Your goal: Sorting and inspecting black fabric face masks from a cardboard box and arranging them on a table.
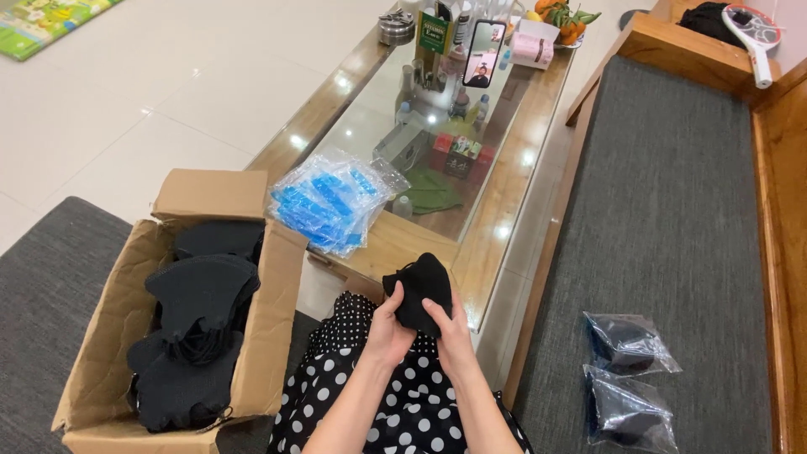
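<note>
From the head cam I see both hands up over the lap, w/ a small stack of black face masks (419,290) pinched between them. Left hand (388,328) has its grip closed on the stack's left edge, thumb on the near face; right hand (451,329) has its grip closed on the lower right side, fingers wrapped up the front. The stack is upright, just above the polka-dot skirt (395,403) and in front of the near edge of the glass tabletop (504,168). Held from both sides like that, I'd judge it's to keep the masks squared up & pressed together.

Left of the lap, an open cardboard box (269,336) sits on a grey cushion, full of more black masks piled loose, flaps open so it's within easy reach. A pile of clear plastic bags w/ blue print (328,202) lies on the tabletop corner, just beyond the hands. On the grey bench cushion (664,210) to the right, two filled clear bags (626,340) w/ dark masks inside lie side by side, well apart from the box. Further up the tabletop: a propped phone (483,52), bottles, fruit.
</note>
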